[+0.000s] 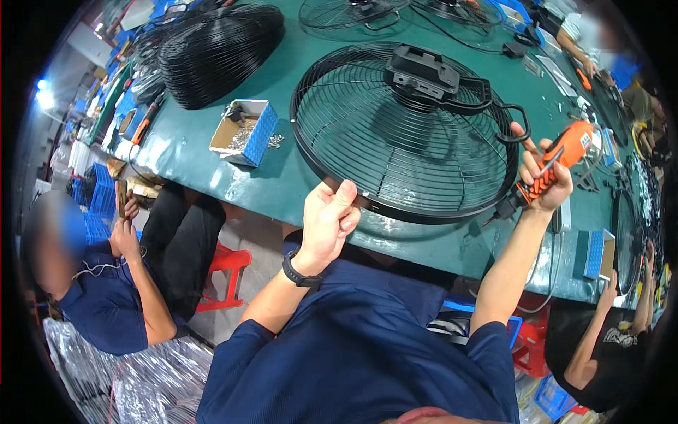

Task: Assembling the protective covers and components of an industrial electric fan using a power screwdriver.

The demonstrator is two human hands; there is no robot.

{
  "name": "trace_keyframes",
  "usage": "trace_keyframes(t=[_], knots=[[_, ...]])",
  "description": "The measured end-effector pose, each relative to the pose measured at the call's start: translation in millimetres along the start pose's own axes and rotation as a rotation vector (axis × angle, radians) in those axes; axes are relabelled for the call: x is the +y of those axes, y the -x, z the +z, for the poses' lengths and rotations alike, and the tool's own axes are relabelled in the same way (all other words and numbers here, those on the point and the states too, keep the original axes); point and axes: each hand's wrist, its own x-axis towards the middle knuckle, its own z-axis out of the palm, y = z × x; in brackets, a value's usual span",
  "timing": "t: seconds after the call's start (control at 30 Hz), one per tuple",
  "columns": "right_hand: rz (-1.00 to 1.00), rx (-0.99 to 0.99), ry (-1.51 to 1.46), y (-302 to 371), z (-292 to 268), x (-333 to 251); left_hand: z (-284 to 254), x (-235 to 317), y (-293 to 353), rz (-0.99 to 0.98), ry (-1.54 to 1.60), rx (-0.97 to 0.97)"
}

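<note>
A round black fan with a wire cage (422, 74) lies on the green table in front of me, its motor housing and a curved black bracket on top. At the near rim, my left hand (326, 225) is closed, thumb pressed on the edge of the cage. My right hand (554, 189) is wrapped round an orange and black electric screwdriver (578, 141) beside the cage's right edge. Its black nose points down and toward the left. The raised index finger is close to the hooked end of the bracket; I cannot tell if they touch.
Left of the fan stands a blue-and-white box (260, 134) of small screws, some spilled beside it. Stacked black wire grilles (219, 53) lie farther back, with more fans at the far edge. A seated person (106, 311) holds a phone at left. Others work along the right.
</note>
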Motion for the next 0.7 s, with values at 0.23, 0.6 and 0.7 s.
trace_keyframes(t=[0.23,0.6,0.7], knots=[[-0.060,-0.008,-0.059,-0.7,-4.3,3.4,-4.7,-10.1,-8.6,-0.072,-0.166,-0.061],[-0.105,0.102,-0.120,-2.9,-12.4,9.6,-15.1,-33.1,-10.5,-0.177,-0.757,-0.170],[-0.091,0.199,-0.067,-3.7,-15.9,11.8,0.5,-49.7,2.8,0.152,-1.082,-0.354]])
